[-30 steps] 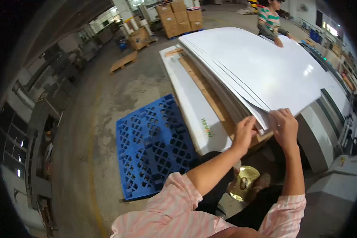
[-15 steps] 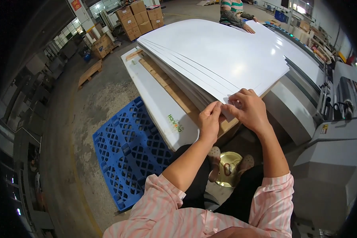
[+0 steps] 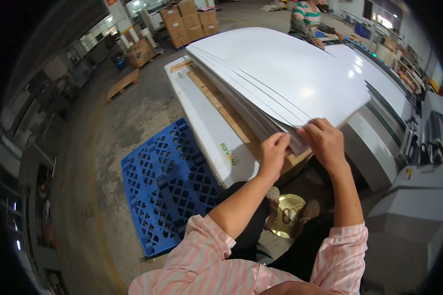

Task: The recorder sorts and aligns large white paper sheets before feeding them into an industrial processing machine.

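A large stack of glossy white sheets (image 3: 280, 73) slants away from me, its near corner fanned into several layers. My right hand (image 3: 326, 142) pinches the raised corner of the top sheets between thumb and fingers. Just left of it, my left hand (image 3: 273, 157) has its thumb and fingertips pressed together beside the edges of the lower sheets. Whether a sheet corner lies between those left fingertips is hidden. Below the corner, the layered edges of the sheets hang over a wooden support.
A white panel (image 3: 202, 115) and a wooden strip (image 3: 221, 108) lie along the stack's left side. A blue plastic pallet (image 3: 167, 191) is on the floor. Grey machinery (image 3: 403, 216) stands at right. Beyond the stack, a co-worker's hand (image 3: 318, 43) touches a sheet. Cardboard boxes (image 3: 189, 24) stand far back.
My hands have moved apart; the right lifts the sheet corner, opening a gap in the layers. The co-worker's arm has shifted. The whole view has turned slightly left.
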`<state>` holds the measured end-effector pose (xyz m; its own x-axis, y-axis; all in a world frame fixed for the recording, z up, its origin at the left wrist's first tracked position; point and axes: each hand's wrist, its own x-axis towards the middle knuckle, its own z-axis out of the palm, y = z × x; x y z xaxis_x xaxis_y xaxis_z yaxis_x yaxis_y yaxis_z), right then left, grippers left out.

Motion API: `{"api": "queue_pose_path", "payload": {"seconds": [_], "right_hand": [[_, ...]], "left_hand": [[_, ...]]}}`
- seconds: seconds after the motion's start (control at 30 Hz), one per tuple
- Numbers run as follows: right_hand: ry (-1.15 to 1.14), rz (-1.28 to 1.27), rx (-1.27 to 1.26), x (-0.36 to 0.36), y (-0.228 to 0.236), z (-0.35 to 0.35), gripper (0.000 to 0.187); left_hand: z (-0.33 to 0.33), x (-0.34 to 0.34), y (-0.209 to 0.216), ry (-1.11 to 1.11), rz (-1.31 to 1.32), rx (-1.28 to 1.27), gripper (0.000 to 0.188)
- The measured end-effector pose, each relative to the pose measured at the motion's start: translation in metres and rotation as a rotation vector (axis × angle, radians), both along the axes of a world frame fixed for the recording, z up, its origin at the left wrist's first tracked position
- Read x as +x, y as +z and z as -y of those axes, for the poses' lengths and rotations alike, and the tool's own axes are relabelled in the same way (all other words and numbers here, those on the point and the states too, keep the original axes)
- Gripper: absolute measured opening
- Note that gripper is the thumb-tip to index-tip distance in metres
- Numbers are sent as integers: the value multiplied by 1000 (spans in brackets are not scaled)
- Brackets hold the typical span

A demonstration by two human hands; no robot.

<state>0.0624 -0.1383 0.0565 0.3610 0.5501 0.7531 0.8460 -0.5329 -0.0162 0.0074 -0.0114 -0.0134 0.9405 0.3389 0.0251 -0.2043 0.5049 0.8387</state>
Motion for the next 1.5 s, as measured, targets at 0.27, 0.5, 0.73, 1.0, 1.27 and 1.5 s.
{"api": "queue_pose_path", "payload": {"seconds": [0.27,0.5,0.73,1.0,1.27,1.5], "right_hand": [[14,-61,-11,-11,5,0,10],[-116,-325,300,1,6,1,9],[-81,-13,342,-8,21,-6,7],[-217,-313,-107,-4,-4,-4,18],[-135,-513,-72,-20,18,-5,25],[-194,-84,90,-6,4,-12,13]], "left_hand": [[-2,-6,5,-6,6,17,22],[-2,-7,10,-12,-86,83,20],[-1,-5,2,15,-15,57,25],[-4,-4,5,21,-35,95,25],[0,-5,7,2,26,35,25],[0,-2,-2,21,70,67,25]]}}
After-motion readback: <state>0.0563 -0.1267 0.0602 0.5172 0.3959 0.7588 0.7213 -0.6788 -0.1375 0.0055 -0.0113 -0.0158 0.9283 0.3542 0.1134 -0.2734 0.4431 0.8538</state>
